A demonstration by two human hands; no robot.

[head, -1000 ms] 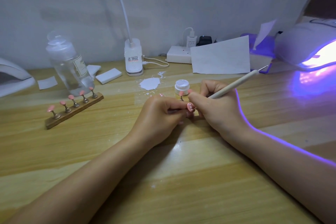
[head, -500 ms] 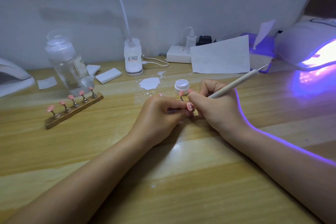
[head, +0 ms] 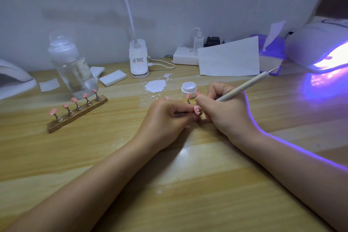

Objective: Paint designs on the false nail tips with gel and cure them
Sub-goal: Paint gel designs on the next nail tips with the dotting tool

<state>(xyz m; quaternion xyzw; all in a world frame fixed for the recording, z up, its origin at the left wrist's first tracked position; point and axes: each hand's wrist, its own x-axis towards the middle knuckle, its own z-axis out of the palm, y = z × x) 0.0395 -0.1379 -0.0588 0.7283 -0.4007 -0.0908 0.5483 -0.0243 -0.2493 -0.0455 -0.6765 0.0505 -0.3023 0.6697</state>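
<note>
Left hand (head: pixel 165 117) is resting on the desk (head: pixel 169 194), its fingers (head: pixel 185 113) pinching a thin stand that carries a pink nail tip (head: pixel 197 109) bearing white dots. Right hand (head: pixel 224 111) is gripping a dotting pen (head: pixel 243 87) with curled fingers, the shaft slanting up to the right; its working end is sitting at the nail tip, the contact itself hidden by the fingers. An open jar of white gel (head: pixel 188 89) is standing just behind the hands, with another pink tip on a stand (head: pixel 188 98) in front of it. A wooden holder (head: pixel 79 114) with five pink tips is lying to the left, beside a clear bottle (head: pixel 73 68). A curing lamp (head: pixel 323 51) is glowing violet at far right.
</note>
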